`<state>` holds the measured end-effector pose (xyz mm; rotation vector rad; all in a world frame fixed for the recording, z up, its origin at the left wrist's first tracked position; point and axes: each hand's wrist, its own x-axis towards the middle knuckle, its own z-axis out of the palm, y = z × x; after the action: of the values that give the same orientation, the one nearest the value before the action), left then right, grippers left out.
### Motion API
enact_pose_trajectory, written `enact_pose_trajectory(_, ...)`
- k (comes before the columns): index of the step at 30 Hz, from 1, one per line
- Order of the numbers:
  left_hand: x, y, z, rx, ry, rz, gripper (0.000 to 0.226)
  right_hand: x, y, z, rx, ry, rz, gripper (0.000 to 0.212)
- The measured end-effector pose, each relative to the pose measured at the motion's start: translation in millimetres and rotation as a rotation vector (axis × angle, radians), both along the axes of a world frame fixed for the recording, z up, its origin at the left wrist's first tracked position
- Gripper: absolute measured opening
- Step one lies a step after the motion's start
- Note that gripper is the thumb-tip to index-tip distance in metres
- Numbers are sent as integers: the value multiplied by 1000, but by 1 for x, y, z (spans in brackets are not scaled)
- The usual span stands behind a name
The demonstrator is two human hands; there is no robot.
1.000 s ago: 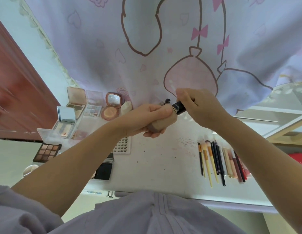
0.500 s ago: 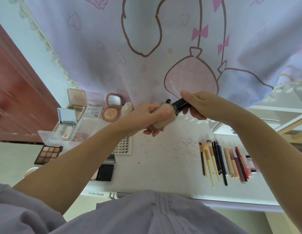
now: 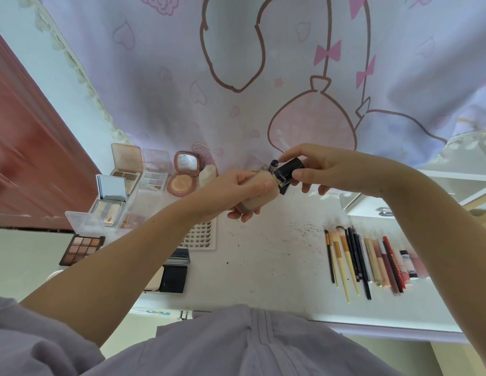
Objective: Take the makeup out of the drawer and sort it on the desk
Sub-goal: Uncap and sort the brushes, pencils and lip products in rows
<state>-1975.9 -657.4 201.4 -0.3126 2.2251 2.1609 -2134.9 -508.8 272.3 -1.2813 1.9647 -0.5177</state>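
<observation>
Above the white desk (image 3: 263,267) my left hand (image 3: 236,191) grips a beige foundation bottle (image 3: 259,195) by its body. My right hand (image 3: 312,166) pinches the bottle's black cap (image 3: 289,170), which sits at the pump nozzle (image 3: 274,164). Opened palettes and compacts (image 3: 127,175) stand in rows at the desk's left. A brown eyeshadow palette (image 3: 83,249) lies nearer me. Brushes, pencils and lip products (image 3: 372,259) lie side by side on the right. No drawer shows in this view.
A pink printed curtain (image 3: 263,77) hangs behind the desk. A lash tray (image 3: 199,236) and a black compact (image 3: 174,278) lie under my left forearm. A red-brown door (image 3: 24,158) is at the left, white shelving (image 3: 453,185) at the right.
My right hand has shifted its grip on the black cap, with the thumb and fingers now spread around it and the nozzle tip showing. The bottle stays in my left hand.
</observation>
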Motion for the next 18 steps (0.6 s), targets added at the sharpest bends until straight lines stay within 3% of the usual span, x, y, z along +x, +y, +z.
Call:
enact_pose_trajectory(4, -1, -2, 1, -6, 0, -18, 22, -2, -10, -2, 75, 1, -129, 45)
enact_pose_trajectory(8, -1, -7, 0, -17, -15, -38, 18, -8, -7, 1, 44, -60, -37, 8)
enact_pose_trajectory(10, 0, -9, -2, -20, -22, -49, 20, -7, -7, 3, 71, -139, -53, 22)
enact_pose_trajectory(13, -2, -11, -3, -26, -43, -88, 29, 1, -16, -3, 173, -88, -46, 50)
enact_pose_trajectory(18, 0, -22, -5, 44, -83, -146, 23, -4, -14, -9, 61, -12, -29, 12)
